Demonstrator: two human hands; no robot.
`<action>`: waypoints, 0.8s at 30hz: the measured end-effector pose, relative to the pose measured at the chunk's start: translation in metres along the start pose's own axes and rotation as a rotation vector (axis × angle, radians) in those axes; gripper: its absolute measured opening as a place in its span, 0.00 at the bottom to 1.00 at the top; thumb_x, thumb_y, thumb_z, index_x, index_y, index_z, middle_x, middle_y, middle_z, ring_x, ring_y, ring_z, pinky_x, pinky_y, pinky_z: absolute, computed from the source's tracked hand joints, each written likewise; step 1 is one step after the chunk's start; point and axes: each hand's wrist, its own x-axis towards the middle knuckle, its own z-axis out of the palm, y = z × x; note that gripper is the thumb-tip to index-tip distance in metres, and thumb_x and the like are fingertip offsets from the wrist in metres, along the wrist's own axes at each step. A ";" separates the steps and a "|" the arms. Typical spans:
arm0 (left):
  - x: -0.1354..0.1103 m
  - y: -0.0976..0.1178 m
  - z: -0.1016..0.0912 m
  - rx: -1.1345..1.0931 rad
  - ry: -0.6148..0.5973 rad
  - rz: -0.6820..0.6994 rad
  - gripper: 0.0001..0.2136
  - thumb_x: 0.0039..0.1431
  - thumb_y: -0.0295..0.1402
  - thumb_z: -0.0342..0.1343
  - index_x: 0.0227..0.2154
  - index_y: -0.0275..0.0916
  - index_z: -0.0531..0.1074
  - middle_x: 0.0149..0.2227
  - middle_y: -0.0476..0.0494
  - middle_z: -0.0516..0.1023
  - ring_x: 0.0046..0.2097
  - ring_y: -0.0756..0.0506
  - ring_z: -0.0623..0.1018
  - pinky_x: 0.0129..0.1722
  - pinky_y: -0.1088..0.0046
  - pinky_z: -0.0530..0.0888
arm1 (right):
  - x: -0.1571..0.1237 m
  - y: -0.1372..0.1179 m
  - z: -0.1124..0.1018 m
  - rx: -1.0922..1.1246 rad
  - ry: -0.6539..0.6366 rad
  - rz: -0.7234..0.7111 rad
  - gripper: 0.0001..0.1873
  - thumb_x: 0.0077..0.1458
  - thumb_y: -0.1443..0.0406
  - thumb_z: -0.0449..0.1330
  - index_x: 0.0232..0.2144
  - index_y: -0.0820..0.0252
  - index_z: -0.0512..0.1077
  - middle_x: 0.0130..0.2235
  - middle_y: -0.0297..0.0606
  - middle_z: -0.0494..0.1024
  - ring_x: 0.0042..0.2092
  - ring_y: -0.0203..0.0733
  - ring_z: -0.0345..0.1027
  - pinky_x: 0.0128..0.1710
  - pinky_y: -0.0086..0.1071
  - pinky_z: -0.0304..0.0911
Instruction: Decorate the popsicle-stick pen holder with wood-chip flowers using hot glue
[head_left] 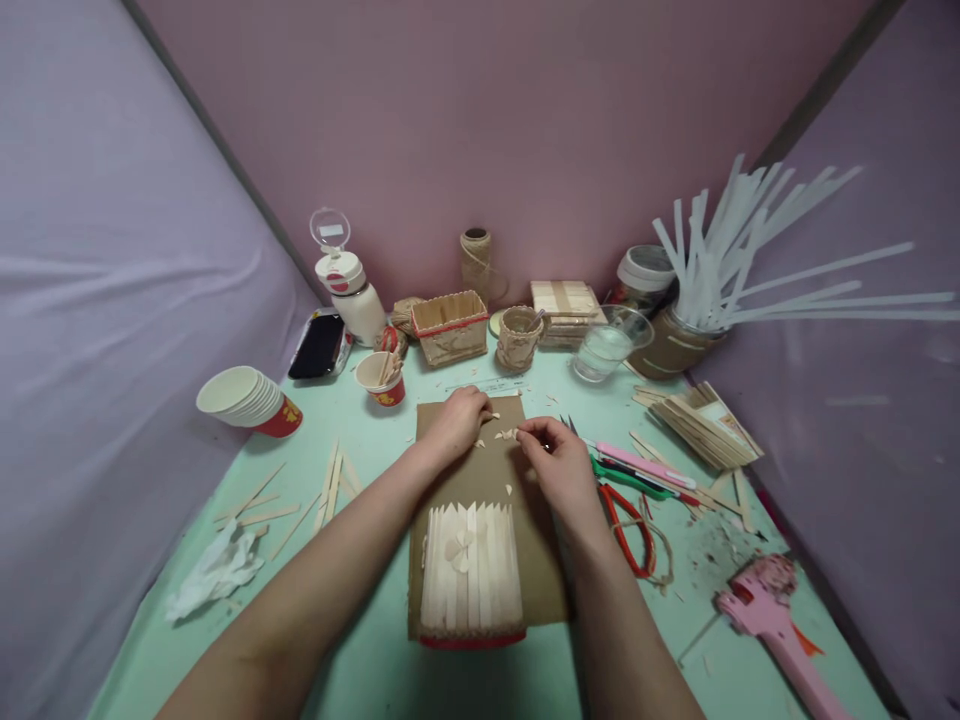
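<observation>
My left hand [459,420] rests on the brown cardboard [442,485], fingers curled together beside a small pale wood chip [495,415]; whether anything is between them is hidden. Across from it, my right hand [556,455] has thumb and forefinger pinched at a little cluster of petal-shaped wood chips [508,434]. One more loose chip [509,490] lies nearer to me. On the near part of the cardboard lies a panel of pointed craft sticks [487,580], with a flower of thin wood petals [459,550] on it and a red lower edge.
Right of the cardboard lie red-handled pliers [628,530], green-handled scissors [637,480], a pink pen-like tool [645,465] and a pink glue gun [772,620]. Paper cups [247,400], a stick basket [450,330], a water cup [604,350] and glue sticks [712,270] stand around.
</observation>
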 end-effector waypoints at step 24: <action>-0.072 0.014 -0.007 -1.094 0.192 -0.467 0.10 0.49 0.37 0.62 0.32 0.37 0.75 0.27 0.48 0.76 0.28 0.52 0.72 0.29 0.76 0.66 | -0.007 -0.004 0.012 0.266 -0.111 0.191 0.13 0.41 0.57 0.66 0.27 0.58 0.72 0.24 0.29 0.71 0.25 0.34 0.59 0.26 0.29 0.53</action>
